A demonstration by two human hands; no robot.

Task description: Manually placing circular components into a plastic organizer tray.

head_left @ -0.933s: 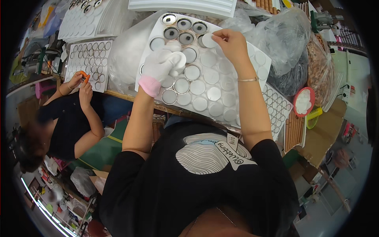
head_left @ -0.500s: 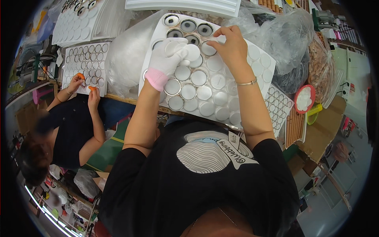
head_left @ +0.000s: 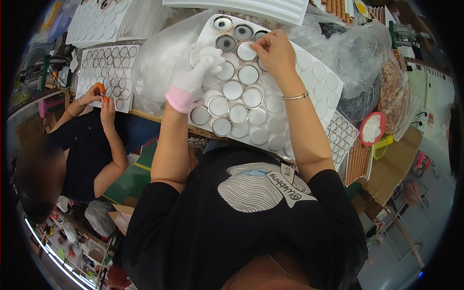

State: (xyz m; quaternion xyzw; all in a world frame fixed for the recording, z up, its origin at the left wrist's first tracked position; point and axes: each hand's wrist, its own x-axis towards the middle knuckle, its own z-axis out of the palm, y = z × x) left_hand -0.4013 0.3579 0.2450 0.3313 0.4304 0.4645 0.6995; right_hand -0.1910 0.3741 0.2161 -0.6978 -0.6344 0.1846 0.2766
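On a white sheet (head_left: 206,35) with rows of round metal rings, my right hand (head_left: 276,53) is bare and pinches the edge of a white disc (head_left: 246,51). That disc lies over one of the rings near the far end. My left hand (head_left: 186,72), in a white glove with a pink cuff, holds several white discs (head_left: 208,55) above the sheet's left side. Dark centres show in a few far rings, such as the ring (head_left: 225,43) beside the pinched disc. White discs fill many nearer rings, including a ring (head_left: 232,90) mid-sheet.
Another person's hands (head_left: 102,99), with orange finger covers, work at a ringed sheet (head_left: 79,92) on the left. A red bowl (head_left: 373,129) of white pieces stands at right. Plastic bags (head_left: 360,53) crowd the far right, and stacked white sheets (head_left: 237,7) lie beyond.
My right hand has shifted left to a neighbouring ring, whose dark centre a white disc now covers. My gloved left hand has drawn back left with its discs.
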